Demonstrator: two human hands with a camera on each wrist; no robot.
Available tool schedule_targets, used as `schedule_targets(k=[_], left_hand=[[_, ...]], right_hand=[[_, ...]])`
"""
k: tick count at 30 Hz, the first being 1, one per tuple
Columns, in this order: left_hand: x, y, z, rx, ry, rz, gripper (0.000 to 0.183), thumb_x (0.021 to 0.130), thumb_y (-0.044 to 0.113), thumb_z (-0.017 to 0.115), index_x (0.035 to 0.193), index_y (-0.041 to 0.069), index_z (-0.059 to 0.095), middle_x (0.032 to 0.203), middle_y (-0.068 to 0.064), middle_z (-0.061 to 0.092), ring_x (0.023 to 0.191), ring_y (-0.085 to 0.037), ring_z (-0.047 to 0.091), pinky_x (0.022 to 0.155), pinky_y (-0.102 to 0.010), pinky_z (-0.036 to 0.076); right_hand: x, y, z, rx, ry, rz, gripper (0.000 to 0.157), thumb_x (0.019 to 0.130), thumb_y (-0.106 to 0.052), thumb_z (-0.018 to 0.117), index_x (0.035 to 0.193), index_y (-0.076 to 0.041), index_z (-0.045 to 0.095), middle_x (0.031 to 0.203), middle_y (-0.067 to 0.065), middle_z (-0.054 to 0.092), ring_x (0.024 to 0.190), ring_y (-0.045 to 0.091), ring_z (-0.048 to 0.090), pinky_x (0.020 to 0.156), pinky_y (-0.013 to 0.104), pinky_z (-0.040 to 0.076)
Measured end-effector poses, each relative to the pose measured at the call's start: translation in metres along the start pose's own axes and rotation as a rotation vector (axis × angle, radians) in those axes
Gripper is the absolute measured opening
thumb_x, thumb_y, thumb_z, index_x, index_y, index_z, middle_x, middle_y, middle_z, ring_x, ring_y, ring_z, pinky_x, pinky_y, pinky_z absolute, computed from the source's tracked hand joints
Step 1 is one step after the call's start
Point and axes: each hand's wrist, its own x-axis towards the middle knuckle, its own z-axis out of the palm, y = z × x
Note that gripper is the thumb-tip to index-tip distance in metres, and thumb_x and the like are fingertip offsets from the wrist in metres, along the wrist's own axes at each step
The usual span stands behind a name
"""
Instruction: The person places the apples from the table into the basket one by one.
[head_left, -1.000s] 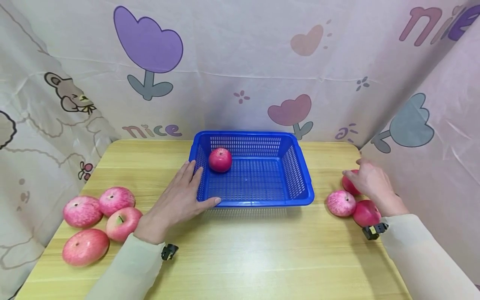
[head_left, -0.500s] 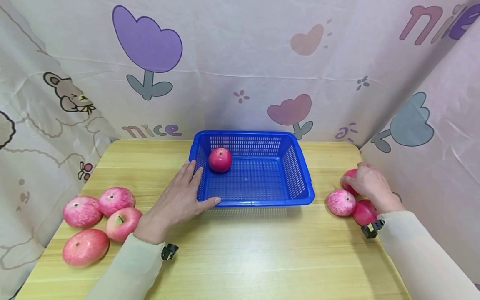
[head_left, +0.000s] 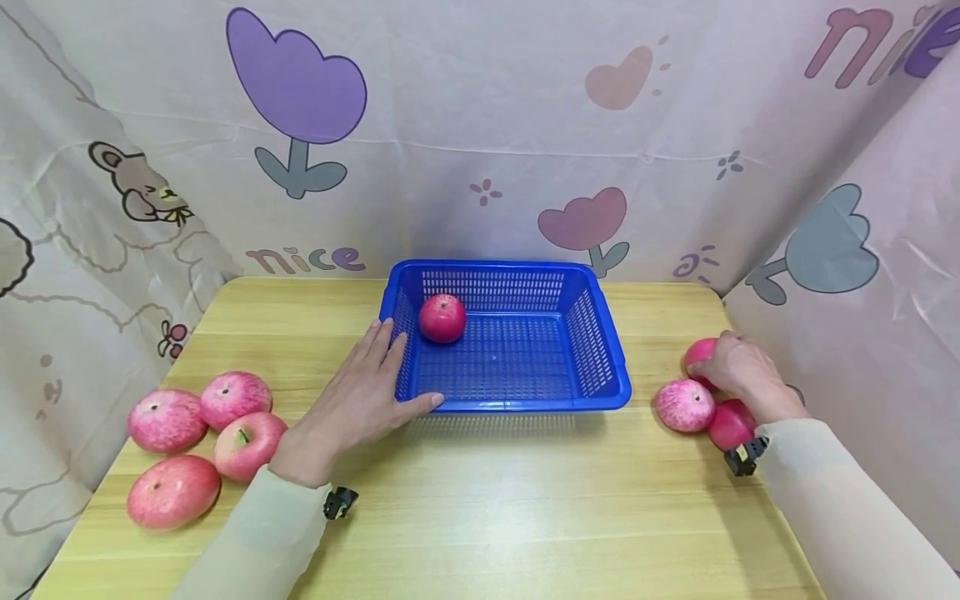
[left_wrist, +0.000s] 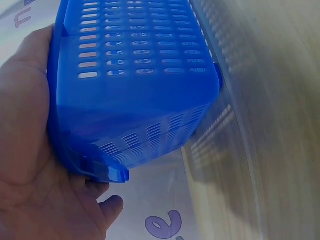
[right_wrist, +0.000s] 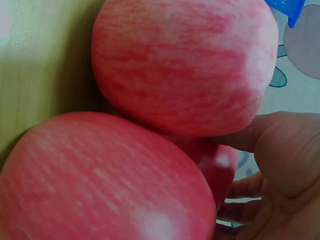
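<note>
While the smooth, glossy, round red apple [head_left: 697, 351] sat at the frame's right, touching a pink-mottled apple [head_left: 685, 406], the right hand [head_left: 748, 377] gripped it. Near centre, the left hand [head_left: 358, 398] lay spread against a blue, slotted, rectangular plastic basket [head_left: 517, 407].

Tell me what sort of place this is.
Probably a makeshift indoor work corner: a table with printed cloth on three sides, and a basket and apples on top.
</note>
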Motion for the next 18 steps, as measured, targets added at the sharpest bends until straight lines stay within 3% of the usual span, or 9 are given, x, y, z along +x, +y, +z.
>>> schedule_targets(k=[11,18], left_hand=[[0.0001,0.0,0.0005,-0.016,-0.004,-0.008,0.124,0.086,0.092,0.045,0.168,0.002,0.021,0.178,-0.019,0.001,0.165,-0.038,-0.004,0.132,-0.059,0.01],[-0.0008,0.0003,0.0008,-0.017,-0.007,-0.01,0.123,0.086,0.092,0.046,0.168,0.003,0.021,0.178,-0.018,0.0,0.165,-0.037,-0.004,0.132,-0.059,0.01]], right_hand=[[0.0047,-0.0001,0.0048,0.027,0.013,0.002,0.082,0.095,-0.042,0.072,0.134,0.022,0.037,0.115,0.039,0.045,0.098,0.05,0.052,0.088,0.066,0.053],[0.0068,0.0014,0.0059,0.056,-0.037,0.027,0.089,0.094,-0.044,0.071,0.138,0.021,0.029,0.113,0.039,0.049,0.096,0.05,0.057,0.081,0.062,0.057]])
